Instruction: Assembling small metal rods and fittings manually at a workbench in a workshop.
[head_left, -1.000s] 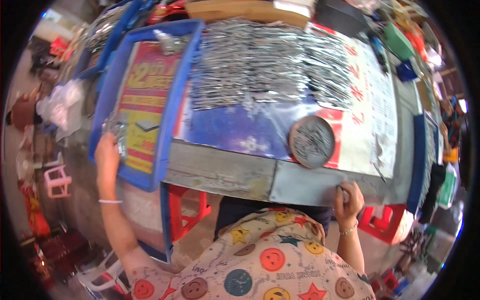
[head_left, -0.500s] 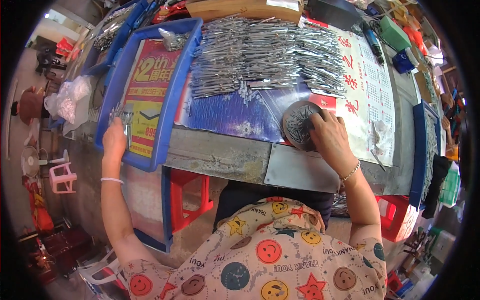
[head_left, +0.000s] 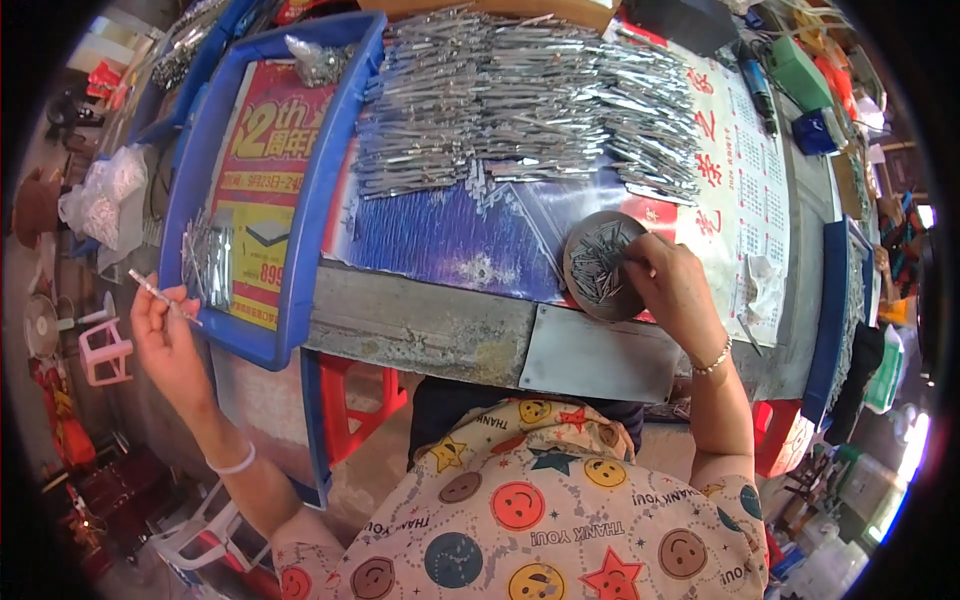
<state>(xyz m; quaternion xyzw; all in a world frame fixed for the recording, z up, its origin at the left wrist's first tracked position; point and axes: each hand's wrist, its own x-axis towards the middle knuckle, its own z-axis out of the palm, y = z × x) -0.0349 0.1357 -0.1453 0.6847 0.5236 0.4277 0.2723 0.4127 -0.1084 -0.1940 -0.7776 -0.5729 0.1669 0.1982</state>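
Now lifts singled-out rod point(head_left: 148, 285) from tray point(head_left: 313, 220), pinched in left hand point(head_left: 166, 335), nine o'clock; cannot tell grip of right hand point(head_left: 675, 285), three o'clock.

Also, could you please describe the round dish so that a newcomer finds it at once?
On the grey worktable, silvery rods lie on a printed sheet. At its near edge sits a brown dish holding small metal pieces, with the right hand at its right side. Unlike the long blue tray to the left, it is round.
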